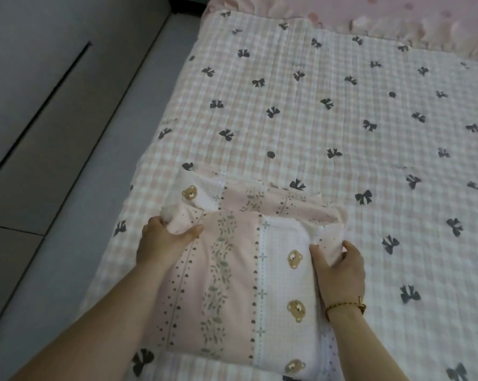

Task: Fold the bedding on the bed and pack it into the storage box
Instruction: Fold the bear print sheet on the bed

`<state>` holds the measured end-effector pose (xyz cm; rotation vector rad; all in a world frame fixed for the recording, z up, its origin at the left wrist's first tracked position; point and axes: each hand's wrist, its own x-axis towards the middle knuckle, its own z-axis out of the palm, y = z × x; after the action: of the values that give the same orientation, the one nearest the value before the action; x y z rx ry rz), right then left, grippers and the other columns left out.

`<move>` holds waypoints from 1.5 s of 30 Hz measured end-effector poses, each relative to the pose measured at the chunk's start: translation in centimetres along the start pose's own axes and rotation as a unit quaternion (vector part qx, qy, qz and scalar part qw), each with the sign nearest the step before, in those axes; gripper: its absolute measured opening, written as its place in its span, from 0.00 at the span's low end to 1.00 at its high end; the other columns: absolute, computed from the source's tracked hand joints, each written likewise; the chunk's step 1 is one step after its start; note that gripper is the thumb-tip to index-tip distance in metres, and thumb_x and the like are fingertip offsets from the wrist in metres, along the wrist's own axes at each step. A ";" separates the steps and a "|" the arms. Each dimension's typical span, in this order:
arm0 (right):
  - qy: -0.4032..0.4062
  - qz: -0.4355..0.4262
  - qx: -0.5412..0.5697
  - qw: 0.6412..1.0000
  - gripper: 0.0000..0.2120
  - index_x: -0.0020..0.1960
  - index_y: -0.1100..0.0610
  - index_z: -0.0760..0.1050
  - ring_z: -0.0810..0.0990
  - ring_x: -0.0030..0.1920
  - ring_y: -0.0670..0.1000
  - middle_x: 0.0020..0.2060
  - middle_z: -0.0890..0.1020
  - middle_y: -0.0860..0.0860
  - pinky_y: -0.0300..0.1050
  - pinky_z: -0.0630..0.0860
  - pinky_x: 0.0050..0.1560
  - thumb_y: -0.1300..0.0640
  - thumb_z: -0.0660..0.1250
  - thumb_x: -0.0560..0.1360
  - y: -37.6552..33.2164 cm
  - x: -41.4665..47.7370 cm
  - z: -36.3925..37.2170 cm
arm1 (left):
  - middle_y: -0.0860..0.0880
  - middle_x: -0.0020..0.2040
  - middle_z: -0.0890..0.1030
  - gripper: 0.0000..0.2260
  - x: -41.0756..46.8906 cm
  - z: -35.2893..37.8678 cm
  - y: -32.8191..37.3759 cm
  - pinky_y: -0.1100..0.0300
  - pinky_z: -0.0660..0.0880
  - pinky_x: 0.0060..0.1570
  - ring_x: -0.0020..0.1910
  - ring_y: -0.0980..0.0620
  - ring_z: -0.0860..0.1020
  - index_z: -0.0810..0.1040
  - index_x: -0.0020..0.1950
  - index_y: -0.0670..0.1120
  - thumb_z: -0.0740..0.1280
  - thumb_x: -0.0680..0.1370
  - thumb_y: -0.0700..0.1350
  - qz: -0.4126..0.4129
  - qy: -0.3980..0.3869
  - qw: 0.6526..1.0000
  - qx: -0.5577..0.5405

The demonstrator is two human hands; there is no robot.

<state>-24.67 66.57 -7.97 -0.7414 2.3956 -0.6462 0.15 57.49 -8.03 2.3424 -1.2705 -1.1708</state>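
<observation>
A folded piece of bedding (232,284), pink and white with bear faces and leaf stripes, lies on the near part of the bed. My left hand (163,240) grips its upper left corner, thumb on top of the fabric. My right hand (339,270) grips its upper right edge, with a bunched fold between thumb and fingers. A further layer of the same fabric (259,199) sticks out beyond the folded stack. No storage box is in view.
The bed is covered by a pink-and-white checked sheet with dark bows (328,105). A pink ruffled pillow or cover (369,20) lies at the head. Left of the bed is grey floor (81,215) and a grey cabinet front (26,92).
</observation>
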 end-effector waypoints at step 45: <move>-0.130 -0.168 -0.330 0.920 0.33 0.71 0.48 0.27 0.24 0.69 0.56 0.64 0.21 0.52 0.57 0.17 0.56 0.36 0.29 0.71 -7.3 0.5 9.5 | 0.48 0.49 0.77 0.22 5.3 -1.8 1.3 0.61 0.71 0.37 0.41 0.53 0.75 0.74 0.62 0.44 0.68 0.73 0.55 -0.020 -0.170 0.981 -0.092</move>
<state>-16.53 58.32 -10.95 -1.4378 2.2391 0.1738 2.35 52.29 -9.02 2.1067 -1.1555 -1.6800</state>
